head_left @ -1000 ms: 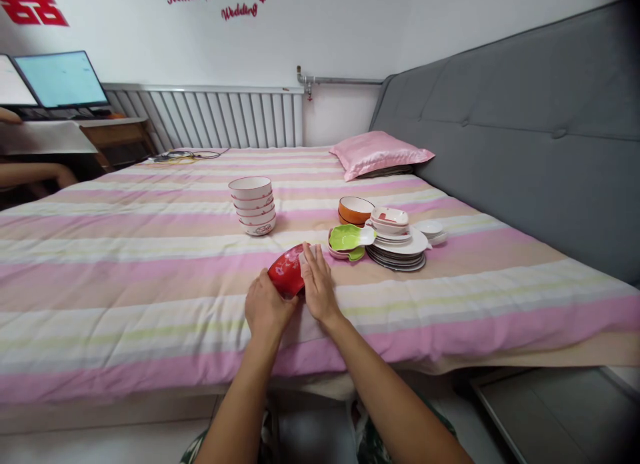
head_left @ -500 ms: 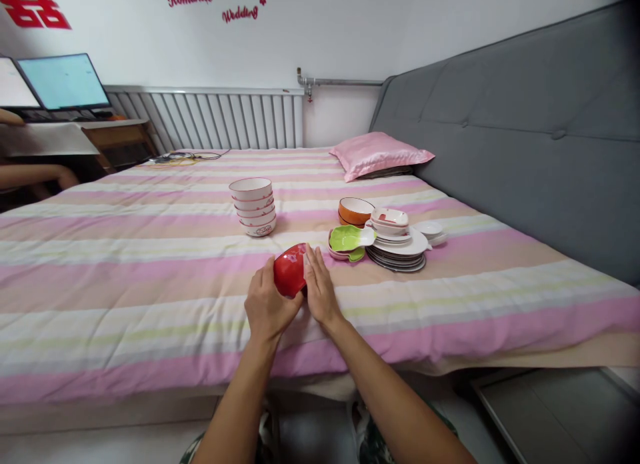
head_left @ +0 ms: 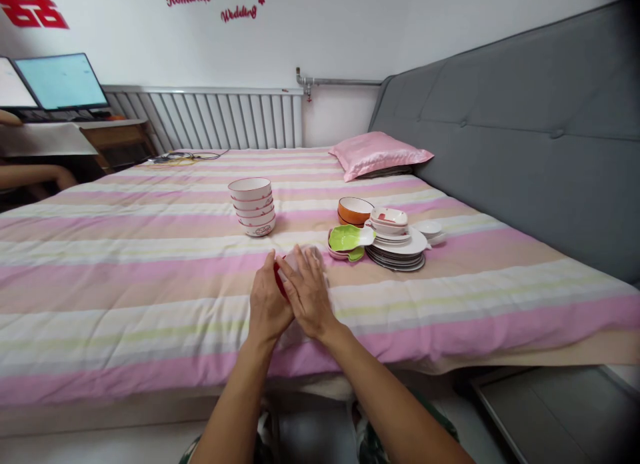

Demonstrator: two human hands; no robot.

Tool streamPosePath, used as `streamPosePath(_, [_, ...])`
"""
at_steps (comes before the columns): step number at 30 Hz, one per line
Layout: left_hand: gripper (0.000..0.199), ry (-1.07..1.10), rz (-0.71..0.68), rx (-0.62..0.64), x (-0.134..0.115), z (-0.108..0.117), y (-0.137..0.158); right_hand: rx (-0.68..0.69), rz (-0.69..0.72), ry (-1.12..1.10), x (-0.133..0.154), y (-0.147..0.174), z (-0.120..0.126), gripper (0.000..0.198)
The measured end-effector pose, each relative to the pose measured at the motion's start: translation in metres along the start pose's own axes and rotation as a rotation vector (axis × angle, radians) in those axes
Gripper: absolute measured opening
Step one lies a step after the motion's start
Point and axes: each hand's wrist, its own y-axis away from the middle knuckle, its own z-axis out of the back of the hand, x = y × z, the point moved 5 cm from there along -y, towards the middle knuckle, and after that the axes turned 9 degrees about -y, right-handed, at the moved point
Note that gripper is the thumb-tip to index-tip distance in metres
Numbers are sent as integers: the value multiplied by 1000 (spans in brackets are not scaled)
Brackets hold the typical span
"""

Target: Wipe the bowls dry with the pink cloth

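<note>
Grip on the red bowl [head_left: 279, 279] comes from the left hand [head_left: 270, 301], curled round its side over the near part of the bed [head_left: 150, 331]. Right hand [head_left: 307, 294] lies across it with a pale sheet [head_left: 316, 256]; whether those fingers clasp anything, I cannot tell. Wiping or wrapping seems in hand; the next move calls for a steady bowl. Beyond stand stacked white bowls [head_left: 254, 207]; rightward, a green dish [head_left: 345, 238] and plates [head_left: 397, 261].

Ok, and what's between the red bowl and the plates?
In the head view: the right hand over a pale sheet, then the green dish, lie between the red bowl and the plates.
</note>
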Motion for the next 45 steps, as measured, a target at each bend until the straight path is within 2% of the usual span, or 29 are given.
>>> streamPosePath(5, [59,-3,-87,-3,-5,0,1,-20,3,5,-4,-2,0,46])
streamPosePath(9, [58,-16,-80,33,-10,-2,2,-46,-33,17,-9,-5,1,45])
streamPosePath(14, [69,-30,-46,110,-13,-5,2,-102,-56,-8,-15,-10,5,44])
streamPosePath(17, [76,-44,-65,113,-12,-5,2,-123,-80,-56,-18,-14,6,44])
streamPosePath(23, [80,-75,-139,47,-11,-3,4,-173,-119,-215,-30,-20,6,46])
streamPosePath(28, [80,-99,-132,50,-10,-4,5,-221,-142,-388,-47,-25,3,48])
streamPosePath(38, [76,-131,-123,15,-10,-4,3,-325,-347,-821,-80,-25,-10,57])
streamPosePath(45, [72,-96,-87,5,-9,-1,0,-357,-409,-874,-81,-20,-16,59])
